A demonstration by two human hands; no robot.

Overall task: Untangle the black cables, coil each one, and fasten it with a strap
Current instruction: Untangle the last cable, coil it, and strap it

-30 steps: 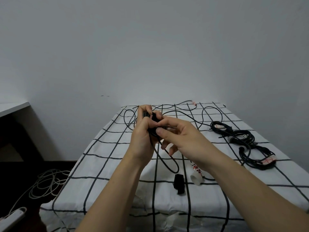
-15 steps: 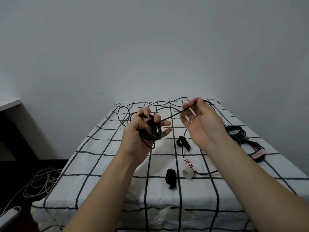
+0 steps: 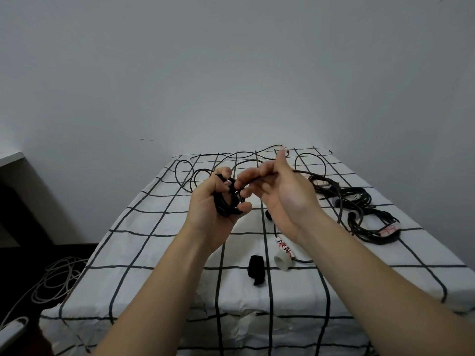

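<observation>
My left hand (image 3: 213, 201) grips a small coil of thin black cable (image 3: 228, 204) above the table. My right hand (image 3: 280, 191) pinches the free run of the same cable close to the coil, palm turned toward me. The rest of this cable trails in loose loops (image 3: 185, 173) over the far end of the table. A black strap (image 3: 257, 269) lies on the cloth below my hands. A second black strap (image 3: 268, 215) peeks out behind my right wrist. A bundle of thicker black cables (image 3: 365, 214) lies at the right.
The table has a white cloth with a black grid (image 3: 154, 253). A white tape roll with red marks (image 3: 284, 255) sits near the black strap. White cables (image 3: 56, 278) lie on the dark floor at the left. A grey wall stands behind.
My right hand has swung back toward my left hand, bringing the cable run to the coil. The left hand keeps its grip on the coil.
</observation>
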